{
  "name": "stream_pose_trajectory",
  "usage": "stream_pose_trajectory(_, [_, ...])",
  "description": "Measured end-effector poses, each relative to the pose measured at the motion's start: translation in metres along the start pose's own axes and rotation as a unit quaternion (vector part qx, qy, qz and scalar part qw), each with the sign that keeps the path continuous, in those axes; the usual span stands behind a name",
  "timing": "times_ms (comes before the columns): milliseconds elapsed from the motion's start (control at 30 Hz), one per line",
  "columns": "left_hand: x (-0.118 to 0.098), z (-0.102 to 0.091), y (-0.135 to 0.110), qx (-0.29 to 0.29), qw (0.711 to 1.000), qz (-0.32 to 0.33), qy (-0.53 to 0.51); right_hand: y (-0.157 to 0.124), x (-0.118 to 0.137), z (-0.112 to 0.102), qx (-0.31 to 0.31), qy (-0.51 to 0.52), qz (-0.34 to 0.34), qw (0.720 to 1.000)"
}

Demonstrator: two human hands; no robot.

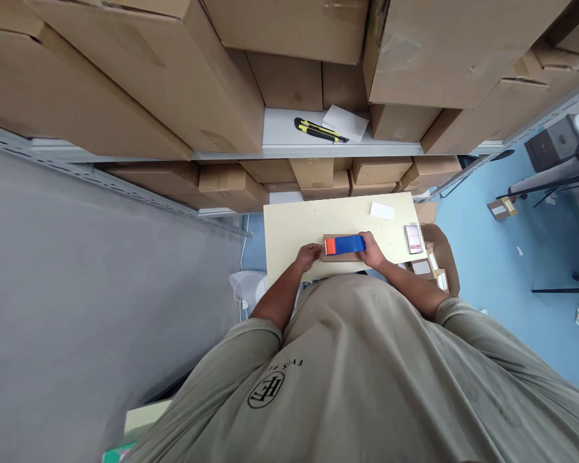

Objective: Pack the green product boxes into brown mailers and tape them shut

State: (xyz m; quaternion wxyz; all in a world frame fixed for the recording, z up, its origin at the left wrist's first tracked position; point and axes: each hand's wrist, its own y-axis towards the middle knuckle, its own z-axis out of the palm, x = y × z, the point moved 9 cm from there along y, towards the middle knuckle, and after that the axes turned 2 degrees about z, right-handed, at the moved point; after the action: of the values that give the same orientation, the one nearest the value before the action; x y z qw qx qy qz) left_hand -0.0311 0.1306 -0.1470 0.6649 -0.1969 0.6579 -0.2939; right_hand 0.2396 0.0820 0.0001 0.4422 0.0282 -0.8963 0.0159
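A small brown cardboard box (342, 257) lies on the pale yellow table in front of me. Over its top is a blue and orange tape dispenser (350, 244), its orange end facing left. My right hand (371, 251) is closed round the blue end of the dispenser, at the box's right side. At the box's left end is my left hand (309, 256), its fingers curled together close to the box edge and the orange end. What those fingers pinch, if anything, is too small to make out.
The table (289, 225) also carries a white card-like piece (382, 210) and a phone (413, 238). Shelves of cardboard boxes (313, 32) rise beyond it, with a yellow-black utility knife (321, 130) on one shelf. An open carton (446, 257) holding small boxes stands right. A grey wall (101, 270) is left.
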Motion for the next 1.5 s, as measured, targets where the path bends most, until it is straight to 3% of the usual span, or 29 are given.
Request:
stream_pose_trajectory(200, [0.009,0.004,-0.002,-0.03,0.998,0.004,0.059,0.001,-0.001,0.001,0.009,-0.003,0.006,1.0])
stream_pose_trajectory(367, [0.013,-0.011,-0.009,-0.067,0.989,-0.019,0.131,0.001,-0.002,0.001,0.014,-0.017,0.002,1.0])
stream_pose_trajectory(467, [-0.014,-0.021,-0.012,-0.078,0.968,0.06,0.232,0.001,0.0,0.002,0.016,-0.021,-0.004,1.0])
stream_pose_trajectory(533, [-0.05,-0.014,-0.017,-0.047,0.925,0.196,0.324,0.001,-0.001,0.003,0.018,-0.023,0.0,1.0])
stream_pose_trajectory(633, [-0.085,0.009,-0.031,0.075,0.833,0.363,0.411,0.001,0.0,0.003,0.016,-0.019,0.005,1.0])
stream_pose_trajectory(733, [-0.084,0.026,-0.041,0.2,0.758,0.404,0.472,0.002,0.002,0.002,0.018,-0.016,0.001,1.0])
stream_pose_trajectory(833, [-0.075,0.032,-0.043,0.246,0.722,0.414,0.497,0.002,0.003,0.001,0.025,-0.022,0.004,0.999])
stream_pose_trajectory(1067, [-0.074,0.042,-0.038,0.205,0.711,0.446,0.503,0.004,0.006,-0.003,0.048,-0.034,-0.004,0.998])
stream_pose_trajectory(1300, [-0.082,0.051,-0.044,0.192,0.721,0.418,0.518,0.002,0.006,-0.027,0.056,-0.067,-0.012,0.996])
stream_pose_trajectory(1500, [-0.08,0.06,-0.044,0.189,0.735,0.395,0.518,0.004,0.008,-0.036,0.069,-0.101,-0.012,0.992])
